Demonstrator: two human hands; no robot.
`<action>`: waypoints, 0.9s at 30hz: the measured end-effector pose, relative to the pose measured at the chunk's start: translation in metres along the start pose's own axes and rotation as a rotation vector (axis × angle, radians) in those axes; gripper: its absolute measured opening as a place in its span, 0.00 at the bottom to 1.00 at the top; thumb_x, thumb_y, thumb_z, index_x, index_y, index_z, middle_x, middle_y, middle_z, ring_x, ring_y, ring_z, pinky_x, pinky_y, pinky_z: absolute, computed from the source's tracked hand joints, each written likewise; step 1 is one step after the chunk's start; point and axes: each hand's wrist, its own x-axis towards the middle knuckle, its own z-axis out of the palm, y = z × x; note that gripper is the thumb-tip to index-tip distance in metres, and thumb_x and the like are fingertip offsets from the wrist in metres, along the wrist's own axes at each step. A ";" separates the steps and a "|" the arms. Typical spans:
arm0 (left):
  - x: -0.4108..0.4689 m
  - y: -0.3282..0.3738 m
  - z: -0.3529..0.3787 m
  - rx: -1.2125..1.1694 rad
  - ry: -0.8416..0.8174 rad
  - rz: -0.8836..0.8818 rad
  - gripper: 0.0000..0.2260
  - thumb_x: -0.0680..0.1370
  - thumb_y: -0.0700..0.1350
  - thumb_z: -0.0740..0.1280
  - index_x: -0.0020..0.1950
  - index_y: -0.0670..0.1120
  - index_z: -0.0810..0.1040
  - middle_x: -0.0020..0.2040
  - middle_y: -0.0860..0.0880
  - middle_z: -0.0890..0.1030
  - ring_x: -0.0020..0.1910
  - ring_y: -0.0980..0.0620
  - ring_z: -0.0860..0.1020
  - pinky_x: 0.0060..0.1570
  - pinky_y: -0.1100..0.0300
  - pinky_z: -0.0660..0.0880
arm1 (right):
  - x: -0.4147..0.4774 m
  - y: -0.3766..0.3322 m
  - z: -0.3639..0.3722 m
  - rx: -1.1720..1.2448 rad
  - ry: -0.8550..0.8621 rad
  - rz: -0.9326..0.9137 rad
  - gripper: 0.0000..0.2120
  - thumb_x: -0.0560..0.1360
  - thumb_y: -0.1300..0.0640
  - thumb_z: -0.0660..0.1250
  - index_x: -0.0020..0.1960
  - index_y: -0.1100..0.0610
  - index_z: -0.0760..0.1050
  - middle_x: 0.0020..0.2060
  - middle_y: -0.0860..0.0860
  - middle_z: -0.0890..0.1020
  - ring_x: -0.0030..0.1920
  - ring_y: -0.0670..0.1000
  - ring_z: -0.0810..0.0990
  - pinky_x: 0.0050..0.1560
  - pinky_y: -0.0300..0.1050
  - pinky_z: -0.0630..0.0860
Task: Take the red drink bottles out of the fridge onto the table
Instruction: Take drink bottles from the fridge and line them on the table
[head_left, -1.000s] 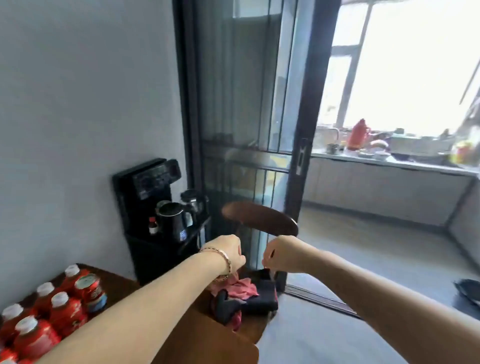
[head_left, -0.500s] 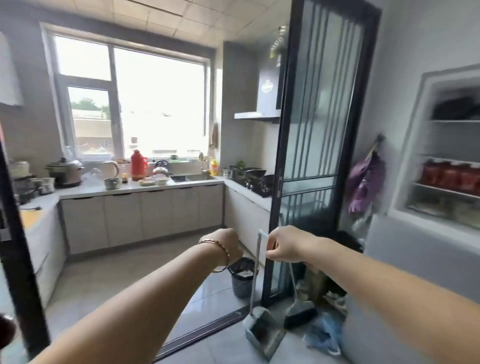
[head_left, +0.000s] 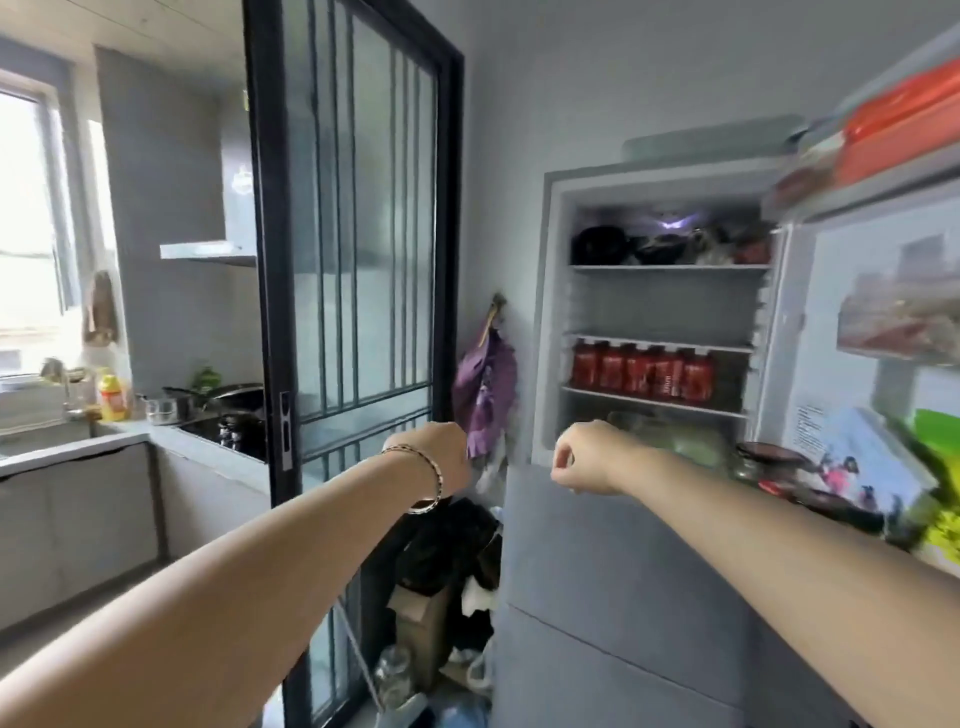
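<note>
A grey fridge (head_left: 613, 561) stands ahead on the right with its upper door swung open to the right. On its third shelf several red drink bottles (head_left: 643, 370) stand in a row. My left hand (head_left: 447, 457), a bracelet at its wrist, is stretched forward with fingers curled and holds nothing. My right hand (head_left: 584, 457) is also curled and holds nothing, in front of the fridge's lower edge, well short of the bottles. The table is out of view.
A black-framed glass sliding door (head_left: 358, 291) stands left of the fridge. A purple bag (head_left: 485, 387) hangs on the wall between them, with bags and boxes (head_left: 447, 582) on the floor below. The open fridge door (head_left: 883, 364) holds jars and packets. Kitchen counter (head_left: 72, 452) at left.
My view has swung right, from the table with red bottles past the kitchen to the open fridge. Both arms stay stretched forward with curled, unladen hands.
</note>
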 end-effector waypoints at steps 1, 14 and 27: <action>0.026 0.005 0.002 -0.016 0.009 0.031 0.12 0.79 0.45 0.58 0.58 0.44 0.78 0.58 0.46 0.79 0.58 0.45 0.77 0.54 0.52 0.74 | 0.018 0.014 -0.002 0.017 0.023 0.040 0.12 0.71 0.58 0.60 0.46 0.62 0.79 0.46 0.59 0.84 0.38 0.52 0.77 0.40 0.43 0.71; 0.313 0.087 0.039 -0.151 0.047 0.351 0.12 0.77 0.43 0.58 0.55 0.44 0.78 0.54 0.46 0.80 0.52 0.43 0.79 0.49 0.54 0.76 | 0.202 0.160 -0.021 0.038 0.181 0.415 0.12 0.74 0.58 0.59 0.48 0.58 0.80 0.48 0.54 0.83 0.49 0.55 0.82 0.53 0.53 0.79; 0.511 0.210 0.134 -0.391 0.043 0.400 0.10 0.76 0.45 0.59 0.53 0.51 0.77 0.53 0.51 0.81 0.46 0.49 0.77 0.47 0.59 0.73 | 0.363 0.372 0.008 0.151 0.502 0.722 0.22 0.73 0.47 0.68 0.63 0.55 0.70 0.62 0.57 0.69 0.61 0.58 0.71 0.58 0.49 0.73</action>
